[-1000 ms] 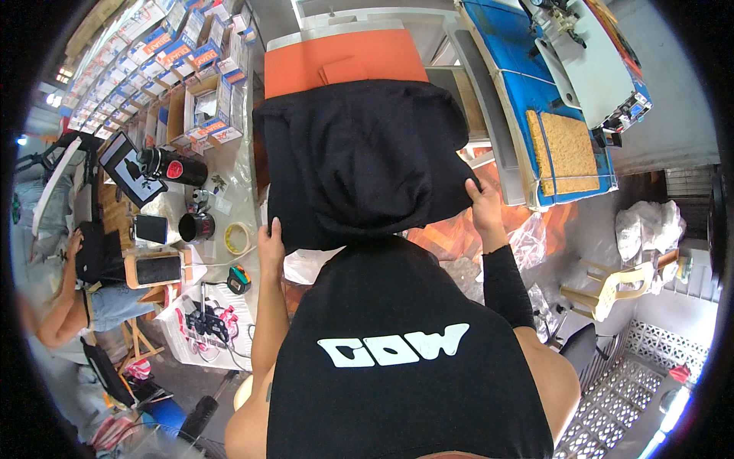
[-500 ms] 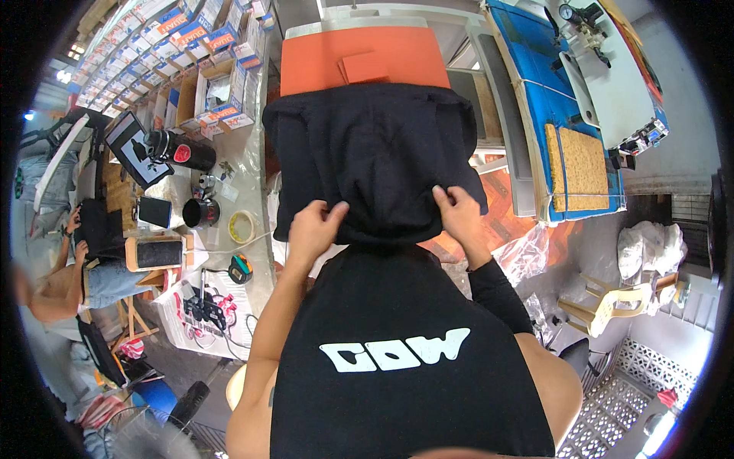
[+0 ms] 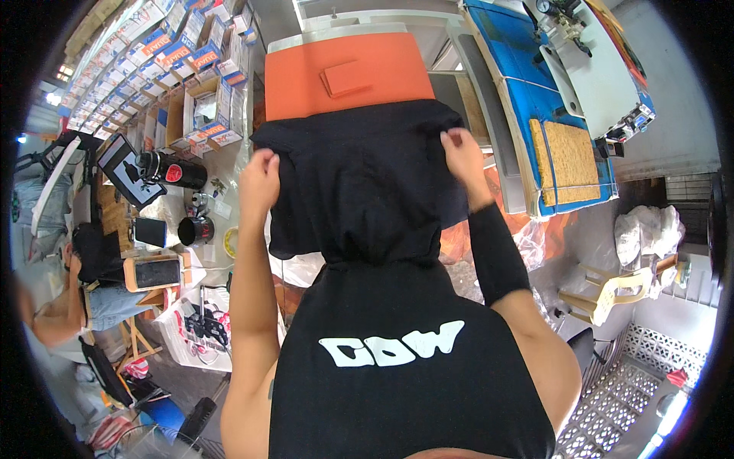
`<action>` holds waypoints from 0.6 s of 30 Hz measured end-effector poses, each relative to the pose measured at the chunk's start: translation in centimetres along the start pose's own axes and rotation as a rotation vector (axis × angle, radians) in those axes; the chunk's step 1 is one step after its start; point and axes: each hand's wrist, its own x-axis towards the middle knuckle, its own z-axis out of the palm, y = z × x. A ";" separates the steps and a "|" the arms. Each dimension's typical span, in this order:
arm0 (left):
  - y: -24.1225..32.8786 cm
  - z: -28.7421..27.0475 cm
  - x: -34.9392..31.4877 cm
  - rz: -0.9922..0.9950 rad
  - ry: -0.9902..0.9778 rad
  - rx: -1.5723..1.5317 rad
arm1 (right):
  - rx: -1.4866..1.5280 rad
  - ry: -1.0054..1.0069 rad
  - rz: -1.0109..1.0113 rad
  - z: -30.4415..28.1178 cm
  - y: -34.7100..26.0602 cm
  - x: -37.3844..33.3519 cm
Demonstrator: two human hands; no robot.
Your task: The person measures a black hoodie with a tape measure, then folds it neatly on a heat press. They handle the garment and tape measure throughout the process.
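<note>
**benchwatcher:** Starting closest in: the person's left hand [image 3: 260, 180] and right hand [image 3: 461, 153] each have the fingers closed in a pinch on the upper edge of a black cotton garment [image 3: 359, 183], one hand per side. My read is that the hands sit wide apart so the cloth is stretched flat between them rather than bunching. The lower part hangs off the near edge toward the person's body.

**pressfan22:** Yeah, and the garment is draped over the flat orange rectangular pad [image 3: 348, 73], covering its near half and leaving the far half bare. Looks like it's laid there because the pad is the working surface. There's a smaller orange square patch [image 3: 348, 76] lying on the bare part, just past the fabric's top edge, not touching the hands.

**benchwatcher:** Off to the left, a black cylindrical flask with a red label [image 3: 172, 172] lies on its side on a cluttered table, well apart from the garment. Farther right sits a blue padded bench [image 3: 512, 84] with a tan woven mat [image 3: 569, 161] on it. Rows of small cardboard boxes [image 3: 176, 57] line the far left.
</note>
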 end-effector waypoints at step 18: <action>3.4 7.2 12.9 0.208 0.182 -0.164 | 0.068 0.008 -0.438 7.4 -7.5 12.2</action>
